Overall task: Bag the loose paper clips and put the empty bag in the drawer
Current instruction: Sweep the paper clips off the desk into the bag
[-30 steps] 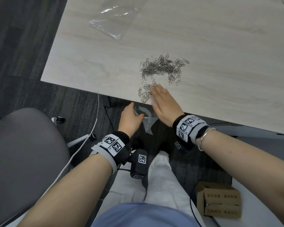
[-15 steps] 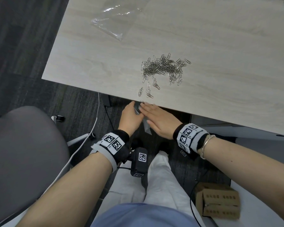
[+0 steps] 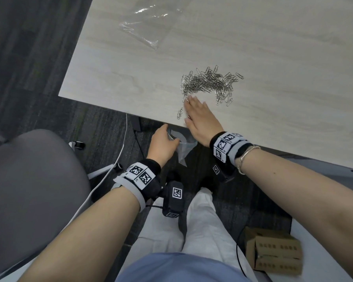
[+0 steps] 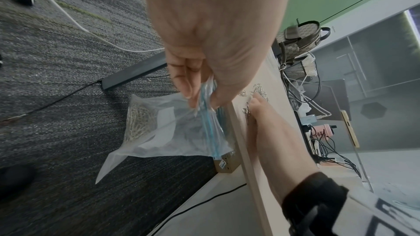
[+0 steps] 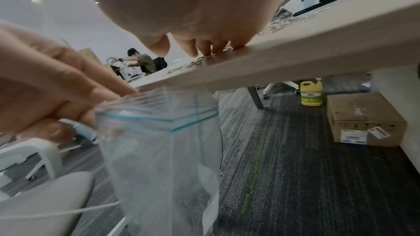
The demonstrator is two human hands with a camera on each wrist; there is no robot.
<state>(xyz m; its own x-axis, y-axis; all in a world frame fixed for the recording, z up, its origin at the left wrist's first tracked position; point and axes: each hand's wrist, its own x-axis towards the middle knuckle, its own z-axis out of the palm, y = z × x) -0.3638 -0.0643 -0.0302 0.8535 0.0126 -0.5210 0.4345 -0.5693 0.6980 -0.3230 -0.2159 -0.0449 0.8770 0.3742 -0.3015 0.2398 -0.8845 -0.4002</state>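
A heap of silver paper clips [image 3: 209, 83] lies on the pale wooden table [image 3: 114, 74], with a few strays [image 3: 180, 113] near the front edge. My left hand [image 3: 163, 142] pinches the rim of a clear zip bag [image 4: 172, 128] just below the table edge; its mouth [image 5: 159, 114] gapes and clips [image 4: 138, 123] lie in its bottom. My right hand [image 3: 200, 117] rests flat on the table at the near side of the heap, fingers straight on some clips [image 5: 216, 54]. A second clear bag [image 3: 151, 23] lies empty at the table's far left.
A grey office chair [image 3: 29, 180] stands to my left, with a white cable [image 3: 118, 157] on the carpet. A cardboard box [image 3: 273, 255] sits on a white surface at lower right. Under the table are another box [image 5: 366, 119] and a yellow bottle [image 5: 311, 93].
My right hand dropped to the bag's mouth below the table edge, then moved back up onto the table to the near side of the heap. The left hand kept its hold on the bag.
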